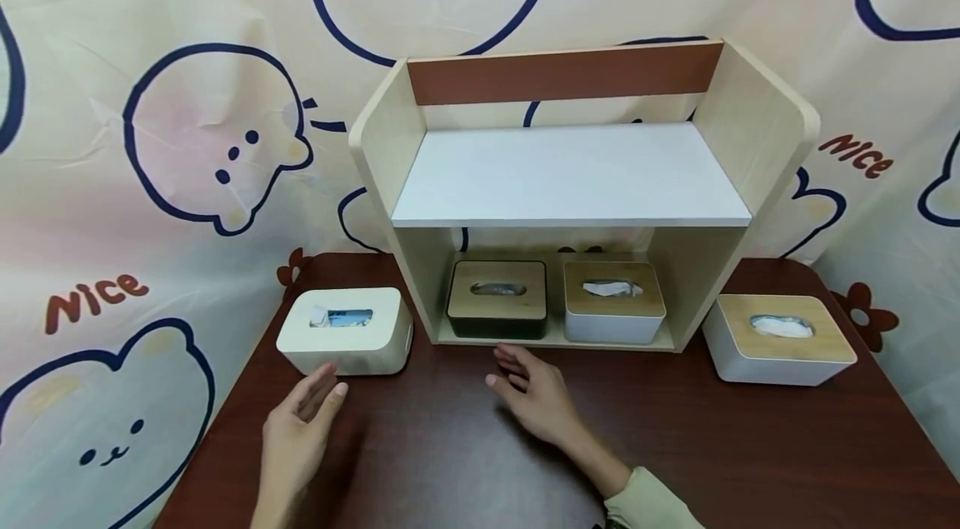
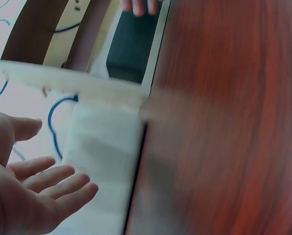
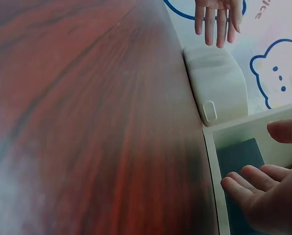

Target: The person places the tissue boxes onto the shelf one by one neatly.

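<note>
Left hand (image 1: 298, 422), fingers loosely extended, holding nothing, hovers just before the cream tissue box (image 1: 345, 339) by the left edge of the tabletop (image 1: 427, 450). Right hand (image 1: 537, 401), likewise relaxed and empty, is near the dark tissue box (image 1: 498, 326) at the lower left front corner of the shelf unit (image 1: 573, 179). Cupping opposite ends should keep a box level; the tabletop's front middle gives room, the left side panel (image 1: 390, 127) little.
</note>
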Available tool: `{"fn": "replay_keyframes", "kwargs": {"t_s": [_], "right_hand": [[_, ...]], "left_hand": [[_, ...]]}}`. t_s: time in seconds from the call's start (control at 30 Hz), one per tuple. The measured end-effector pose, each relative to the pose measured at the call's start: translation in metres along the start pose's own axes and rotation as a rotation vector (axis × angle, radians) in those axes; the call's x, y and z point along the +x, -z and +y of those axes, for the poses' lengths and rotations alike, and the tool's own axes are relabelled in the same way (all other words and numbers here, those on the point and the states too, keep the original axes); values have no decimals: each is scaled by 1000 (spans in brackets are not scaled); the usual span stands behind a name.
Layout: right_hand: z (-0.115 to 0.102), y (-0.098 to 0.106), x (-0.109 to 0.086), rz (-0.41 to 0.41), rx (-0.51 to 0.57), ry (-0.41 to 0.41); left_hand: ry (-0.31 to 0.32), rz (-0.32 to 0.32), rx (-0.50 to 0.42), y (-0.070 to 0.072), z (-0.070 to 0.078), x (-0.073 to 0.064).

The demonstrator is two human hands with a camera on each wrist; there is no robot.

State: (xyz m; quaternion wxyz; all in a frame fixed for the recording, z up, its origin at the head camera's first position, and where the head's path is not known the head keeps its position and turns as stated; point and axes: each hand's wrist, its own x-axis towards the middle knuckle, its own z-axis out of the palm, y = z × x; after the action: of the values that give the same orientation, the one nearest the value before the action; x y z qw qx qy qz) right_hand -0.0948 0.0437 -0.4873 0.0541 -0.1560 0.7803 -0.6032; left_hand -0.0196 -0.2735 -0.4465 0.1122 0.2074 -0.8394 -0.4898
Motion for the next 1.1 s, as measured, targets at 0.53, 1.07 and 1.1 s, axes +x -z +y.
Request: {"fn": "replay_keyframes", "kwargs": {"t_s": [0.53,1.07,1.1], "right_hand": [[-6,-39,19,-91,64,30],[-8,-77,41,-121,71,36],[-10,-79,42,-126,70,29]], "left_hand": [[112,56,44,38,-24,39],[142,-106,60,40,-32,67],[140,-111,57,40,-32,68]]}}
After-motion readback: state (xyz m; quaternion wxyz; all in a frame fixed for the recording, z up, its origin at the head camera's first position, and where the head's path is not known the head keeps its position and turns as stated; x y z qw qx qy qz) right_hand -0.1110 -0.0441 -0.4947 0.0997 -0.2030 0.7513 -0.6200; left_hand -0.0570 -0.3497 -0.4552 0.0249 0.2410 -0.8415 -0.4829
